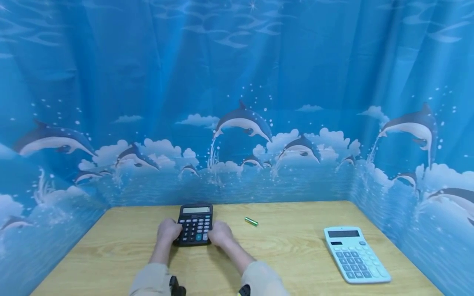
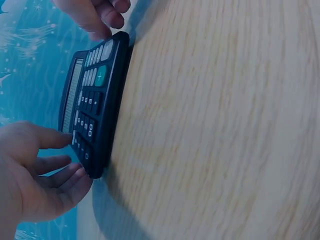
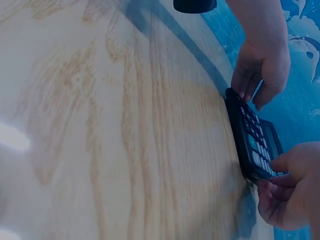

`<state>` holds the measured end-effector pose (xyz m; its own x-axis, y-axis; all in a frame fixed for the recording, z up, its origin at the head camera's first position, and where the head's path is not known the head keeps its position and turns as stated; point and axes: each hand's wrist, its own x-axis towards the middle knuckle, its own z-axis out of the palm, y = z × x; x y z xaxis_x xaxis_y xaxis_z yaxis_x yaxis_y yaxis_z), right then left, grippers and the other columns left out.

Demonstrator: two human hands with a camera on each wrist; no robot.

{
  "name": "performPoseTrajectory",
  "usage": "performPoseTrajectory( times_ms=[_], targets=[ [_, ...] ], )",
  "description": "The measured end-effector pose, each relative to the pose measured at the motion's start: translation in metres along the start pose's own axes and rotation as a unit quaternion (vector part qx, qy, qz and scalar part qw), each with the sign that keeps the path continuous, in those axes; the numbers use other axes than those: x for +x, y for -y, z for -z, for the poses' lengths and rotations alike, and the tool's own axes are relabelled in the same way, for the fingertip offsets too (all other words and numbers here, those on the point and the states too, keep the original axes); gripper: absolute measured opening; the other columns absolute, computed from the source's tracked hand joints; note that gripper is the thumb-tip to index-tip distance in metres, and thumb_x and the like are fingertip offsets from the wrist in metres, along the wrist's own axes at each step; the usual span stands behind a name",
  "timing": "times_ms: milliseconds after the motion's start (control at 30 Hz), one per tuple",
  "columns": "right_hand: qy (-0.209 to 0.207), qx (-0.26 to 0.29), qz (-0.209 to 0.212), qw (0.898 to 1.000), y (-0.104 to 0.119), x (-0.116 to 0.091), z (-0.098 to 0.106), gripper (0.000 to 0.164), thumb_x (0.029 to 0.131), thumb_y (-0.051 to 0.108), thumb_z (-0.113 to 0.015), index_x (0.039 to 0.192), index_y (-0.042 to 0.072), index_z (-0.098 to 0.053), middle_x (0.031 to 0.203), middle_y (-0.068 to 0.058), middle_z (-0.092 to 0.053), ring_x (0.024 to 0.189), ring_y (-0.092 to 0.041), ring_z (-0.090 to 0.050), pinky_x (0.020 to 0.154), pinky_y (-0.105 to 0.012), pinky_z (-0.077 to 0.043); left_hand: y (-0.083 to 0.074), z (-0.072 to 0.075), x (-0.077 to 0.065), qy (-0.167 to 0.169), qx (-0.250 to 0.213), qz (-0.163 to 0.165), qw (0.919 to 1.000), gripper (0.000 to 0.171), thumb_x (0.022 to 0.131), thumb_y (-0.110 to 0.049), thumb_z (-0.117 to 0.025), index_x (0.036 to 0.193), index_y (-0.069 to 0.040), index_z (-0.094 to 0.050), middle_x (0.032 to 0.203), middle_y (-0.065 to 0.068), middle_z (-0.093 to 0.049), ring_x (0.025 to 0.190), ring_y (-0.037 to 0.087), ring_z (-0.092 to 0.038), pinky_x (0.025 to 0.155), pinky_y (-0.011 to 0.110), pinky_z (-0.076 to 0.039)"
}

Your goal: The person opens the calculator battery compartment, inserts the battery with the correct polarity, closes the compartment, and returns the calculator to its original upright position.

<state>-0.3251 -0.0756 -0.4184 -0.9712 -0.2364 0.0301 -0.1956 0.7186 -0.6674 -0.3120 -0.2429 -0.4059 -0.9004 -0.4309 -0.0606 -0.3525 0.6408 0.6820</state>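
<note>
A black calculator with a grey display and a green key lies face up near the back of the wooden table. My left hand grips its left edge, the thumb over the keys and the fingers at its side. On the opposite edge, my right hand pinches the lower right corner between thumb and fingers. In the right wrist view, that hand has its fingertips partly under the calculator. The left wrist view shows the near edge of the calculator close to the tabletop; whether it touches is unclear.
To the right of the hands lies a small green battery-like cylinder. A light blue calculator sits at the table's right side. A blue curtain with dolphins closes off the back and both sides of the table.
</note>
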Motion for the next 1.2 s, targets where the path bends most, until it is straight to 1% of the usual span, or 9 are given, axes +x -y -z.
performPoseTrajectory(
  times_ms=[133, 267, 400, 500, 633, 733, 900, 1033, 1200],
  targets=[
    [-0.006, -0.035, 0.016, 0.999, -0.001, 0.001, 0.011, 0.028, 0.093, 0.019, -0.051, 0.066, 0.009, -0.055, 0.061, -0.004, -0.051, 0.054, -0.017, -0.047, 0.048, -0.030, -0.040, -0.006, 0.007, -0.001, -0.005, -0.001, -0.003, 1.0000, 0.039, 0.086, -0.006, -0.050, 0.117, 0.017, -0.048, 0.116, 0.035, -0.050, 0.106, 0.045, -0.049, 0.089, 0.051, -0.044],
    [-0.021, -0.043, 0.037, 0.998, -0.001, 0.005, 0.026, 0.030, 0.094, 0.026, -0.050, 0.072, 0.009, -0.062, 0.064, -0.003, -0.056, 0.058, -0.017, -0.050, 0.051, -0.031, -0.043, -0.015, 0.015, -0.002, -0.011, -0.008, -0.016, 0.9998, 0.039, 0.089, -0.011, -0.050, 0.119, 0.013, -0.050, 0.121, 0.034, -0.048, 0.109, 0.046, -0.047, 0.090, 0.053, -0.043],
    [-0.056, -0.043, 0.063, 0.996, -0.005, 0.006, 0.041, 0.025, 0.090, 0.029, -0.056, 0.088, 0.008, -0.069, 0.081, -0.005, -0.066, 0.069, -0.019, -0.059, 0.059, -0.032, -0.048, -0.022, 0.019, -0.003, -0.041, 0.015, -0.050, 0.9978, 0.034, 0.088, -0.015, -0.051, 0.112, 0.010, -0.057, 0.114, 0.029, -0.056, 0.103, 0.042, -0.053, 0.085, 0.051, -0.045],
    [-0.071, -0.039, 0.086, 0.993, -0.010, 0.005, 0.051, 0.026, 0.088, 0.028, -0.059, 0.096, 0.006, -0.070, 0.092, -0.007, -0.068, 0.079, -0.021, -0.062, 0.064, -0.033, -0.051, -0.027, 0.020, -0.005, -0.063, 0.024, -0.068, 0.9954, 0.030, 0.088, -0.014, -0.052, 0.108, 0.007, -0.059, 0.108, 0.025, -0.059, 0.098, 0.038, -0.055, 0.081, 0.049, -0.046],
    [-0.057, -0.014, 0.097, 0.994, -0.017, 0.004, 0.065, 0.027, 0.089, 0.028, -0.059, 0.097, 0.005, -0.070, 0.088, -0.008, -0.068, 0.076, -0.021, -0.062, 0.063, -0.034, -0.051, -0.035, 0.019, -0.007, -0.077, 0.032, -0.085, 0.9928, 0.023, 0.087, -0.011, -0.053, 0.102, 0.005, -0.061, 0.099, 0.021, -0.062, 0.089, 0.033, -0.057, 0.075, 0.045, -0.047],
    [-0.059, -0.002, 0.098, 0.993, -0.022, 0.002, 0.077, 0.027, 0.090, 0.028, -0.059, 0.099, 0.005, -0.069, 0.088, -0.008, -0.067, 0.076, -0.020, -0.061, 0.063, -0.034, -0.051, -0.041, 0.018, -0.009, -0.085, 0.041, -0.111, 0.9893, 0.018, 0.086, -0.011, -0.054, 0.094, 0.003, -0.063, 0.088, 0.015, -0.062, 0.079, 0.029, -0.056, 0.068, 0.042, -0.047],
    [-0.072, 0.005, 0.090, 0.993, -0.032, -0.003, 0.096, 0.029, 0.088, 0.029, -0.061, 0.103, 0.004, -0.067, 0.094, -0.007, -0.067, 0.083, -0.020, -0.062, 0.068, -0.034, -0.052, -0.054, 0.011, -0.015, -0.080, 0.039, -0.148, 0.9850, 0.015, 0.086, -0.011, -0.055, 0.089, 0.000, -0.064, 0.080, 0.011, -0.062, 0.073, 0.025, -0.055, 0.062, 0.039, -0.046],
    [-0.079, 0.009, 0.081, 0.994, -0.043, -0.006, 0.110, 0.028, 0.088, 0.028, -0.062, 0.103, 0.004, -0.067, 0.093, -0.006, -0.066, 0.083, -0.020, -0.061, 0.066, -0.033, -0.051, -0.066, 0.003, -0.021, -0.061, 0.024, -0.166, 0.9840, 0.017, 0.088, -0.014, -0.057, 0.094, 0.000, -0.065, 0.085, 0.010, -0.063, 0.076, 0.023, -0.056, 0.064, 0.038, -0.049],
    [-0.092, 0.008, 0.077, 0.993, -0.055, -0.012, 0.125, 0.029, 0.088, 0.028, -0.063, 0.103, 0.004, -0.068, 0.092, -0.005, -0.066, 0.082, -0.019, -0.060, 0.065, -0.033, -0.050, -0.079, -0.007, -0.030, -0.036, 0.010, -0.185, 0.9820, 0.020, 0.090, -0.016, -0.056, 0.100, -0.002, -0.065, 0.089, 0.009, -0.064, 0.071, 0.019, -0.057, 0.056, 0.033, -0.048]
  ],
)
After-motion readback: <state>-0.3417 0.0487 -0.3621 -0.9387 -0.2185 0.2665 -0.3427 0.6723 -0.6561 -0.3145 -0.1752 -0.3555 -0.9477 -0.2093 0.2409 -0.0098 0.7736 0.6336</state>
